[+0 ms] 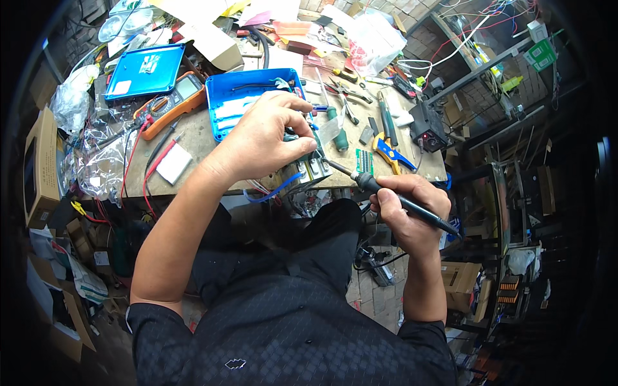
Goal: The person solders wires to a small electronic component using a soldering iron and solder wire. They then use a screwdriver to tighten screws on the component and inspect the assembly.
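My right hand [415, 209] grips a soldering iron [365, 181] by its dark handle. The iron's metal tip points left and reaches the end of a circuit board with metal terminals [313, 168] at the table's front edge; whether it touches cannot be told. Over that board is my left hand [271, 132], thumb and fingers curled into a pinch. What the fingers hold is mostly hidden by the hand. Behind it stands an open blue plastic box [215, 90] with wires and white pieces inside. A blue strip [273, 192] hangs just below the board.
An orange multimeter [168, 103] with test leads and a blue lid [143, 72] lie left. Pliers [349, 96], blue-yellow wire strippers [391, 154] and a small green circuit board [364, 161] lie right, near a black box [426, 127]. Papers and plastic bags crowd the back.
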